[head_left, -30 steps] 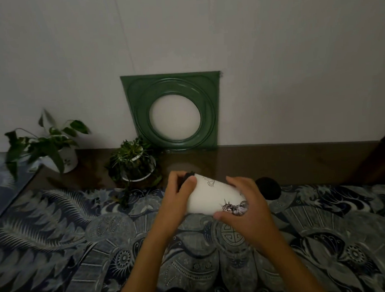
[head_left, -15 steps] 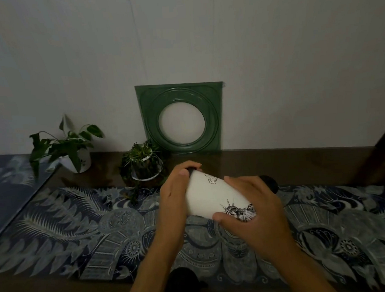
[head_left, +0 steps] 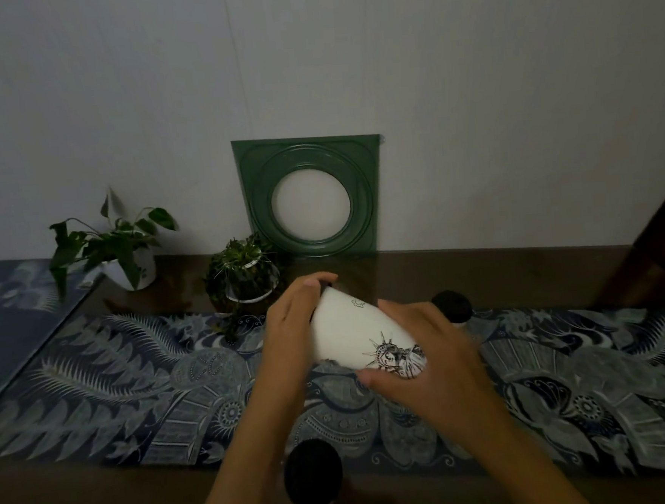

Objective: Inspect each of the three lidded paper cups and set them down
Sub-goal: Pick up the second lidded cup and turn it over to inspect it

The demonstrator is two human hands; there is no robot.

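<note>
Now your left hand point(head_left: 294, 325) grips the lid end and your right hand point(head_left: 425, 357) wraps the base of the white paper cup point(head_left: 348, 335), tilted steeper than before above the patterned runner point(head_left: 143, 387); inspection continues, set-down pending.

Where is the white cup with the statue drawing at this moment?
The white cup is in the middle of the head view, tilted above the patterned runner, held between the left hand and right hand, before the green frame.
</note>
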